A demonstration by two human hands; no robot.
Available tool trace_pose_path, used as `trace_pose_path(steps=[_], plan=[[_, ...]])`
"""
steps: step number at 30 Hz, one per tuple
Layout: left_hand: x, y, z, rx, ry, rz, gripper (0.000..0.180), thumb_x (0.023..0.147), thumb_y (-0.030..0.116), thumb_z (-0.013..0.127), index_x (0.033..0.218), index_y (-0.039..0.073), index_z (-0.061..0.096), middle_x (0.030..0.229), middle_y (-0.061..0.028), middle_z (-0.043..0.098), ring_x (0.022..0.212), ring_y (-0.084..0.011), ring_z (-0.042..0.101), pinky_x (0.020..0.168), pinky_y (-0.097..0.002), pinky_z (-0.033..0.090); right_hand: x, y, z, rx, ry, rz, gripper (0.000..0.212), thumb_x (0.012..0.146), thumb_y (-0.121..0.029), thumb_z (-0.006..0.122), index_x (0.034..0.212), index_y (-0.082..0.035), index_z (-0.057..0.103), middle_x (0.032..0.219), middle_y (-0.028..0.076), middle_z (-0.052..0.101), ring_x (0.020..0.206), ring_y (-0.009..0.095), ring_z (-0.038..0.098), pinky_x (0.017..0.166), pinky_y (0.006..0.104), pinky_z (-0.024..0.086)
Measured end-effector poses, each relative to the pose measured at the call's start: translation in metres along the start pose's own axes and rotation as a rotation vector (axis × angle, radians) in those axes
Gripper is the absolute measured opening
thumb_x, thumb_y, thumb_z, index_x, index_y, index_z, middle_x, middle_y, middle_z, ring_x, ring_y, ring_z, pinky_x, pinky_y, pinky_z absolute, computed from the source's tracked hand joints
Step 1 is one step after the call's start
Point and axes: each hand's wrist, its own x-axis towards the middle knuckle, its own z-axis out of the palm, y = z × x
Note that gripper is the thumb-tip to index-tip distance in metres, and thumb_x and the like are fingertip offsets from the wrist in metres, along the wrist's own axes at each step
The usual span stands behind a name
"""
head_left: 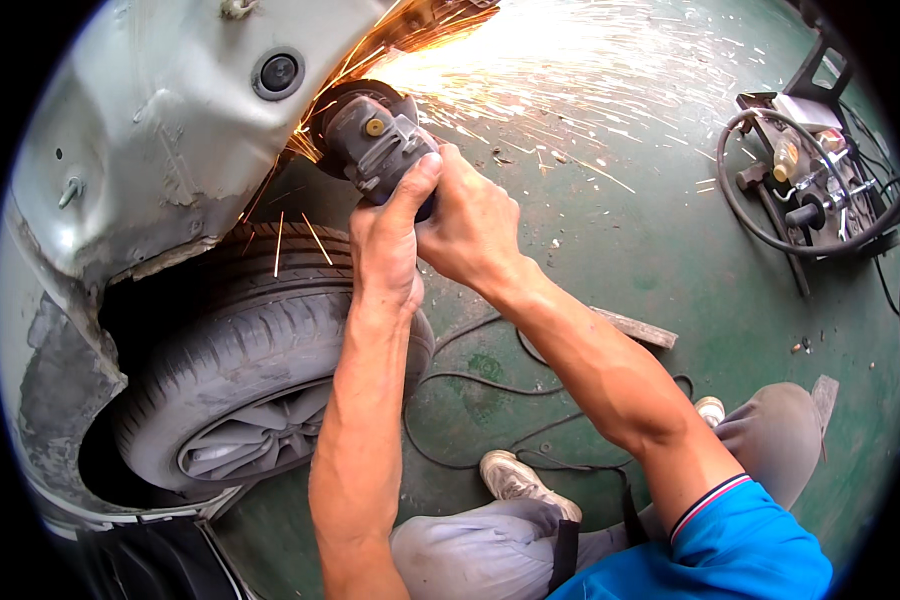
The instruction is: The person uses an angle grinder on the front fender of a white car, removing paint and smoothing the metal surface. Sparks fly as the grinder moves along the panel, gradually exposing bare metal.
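An angle grinder (378, 140), dark grey with a brass-coloured button, is gripped in both my hands at the top middle. My left hand (385, 240) wraps its body, thumb pointing up along the side. Against it from the right, my right hand (470, 217) closes round the same body. The grinder's disc meets the lower edge of a pale car body panel (170, 130). Bright sparks (510, 80) spray from that contact toward the upper right, and a few fall over the tyre. Glare hides the exact cutting spot.
Below the panel, a car wheel (260, 400) sits in the arch, whose edge (160, 262) is ragged. A black cable (470, 378) loops over the green floor by my shoe (525, 480). A flat bar (635, 328) lies nearby. At right stands a tool cart (805, 190) with a hose.
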Motion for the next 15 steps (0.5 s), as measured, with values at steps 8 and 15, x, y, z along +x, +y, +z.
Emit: trace_pose_path(steps=[8,15], plan=[[0.0,0.0,0.0,0.018,0.004,0.028,0.033,0.092,0.022,0.08,0.118,0.004,0.072,0.115,-0.0027,0.072,0.106,-0.0133,0.066,0.098,-0.0311,0.05,0.001,-0.005,-0.005,-0.035,-0.073,0.037,0.033,0.085,-0.021,0.068,0.102,-0.001,0.049,0.098,0.025,0.068,0.086,0.049,0.069,0.073,0.059,0.052],[-0.006,-0.005,0.005,0.057,0.001,-0.051,0.037,0.089,0.027,0.083,0.112,0.0,0.072,0.108,-0.0059,0.071,0.099,-0.0134,0.065,0.094,-0.0306,0.049,-0.01,0.002,-0.008,-0.017,-0.019,0.067,0.032,0.085,-0.02,0.068,0.102,-0.001,0.049,0.096,0.025,0.068,0.086,0.051,0.068,0.073,0.0611,0.051]])
